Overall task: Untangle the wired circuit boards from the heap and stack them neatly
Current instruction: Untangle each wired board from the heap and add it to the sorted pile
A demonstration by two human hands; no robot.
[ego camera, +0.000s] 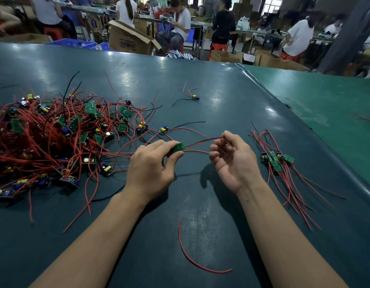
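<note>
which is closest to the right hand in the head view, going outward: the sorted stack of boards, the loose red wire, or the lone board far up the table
1. Sorted stack of boards, just right of the right hand.
2. Loose red wire, nearer the camera, below the hand.
3. Lone board, far up the table, beyond the hand.

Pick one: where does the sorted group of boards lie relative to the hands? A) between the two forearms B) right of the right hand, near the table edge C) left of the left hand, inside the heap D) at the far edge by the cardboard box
B: the sorted boards lie on the table right of the right hand, wires trailing toward the person, while the heap sits left of the left hand.
</note>
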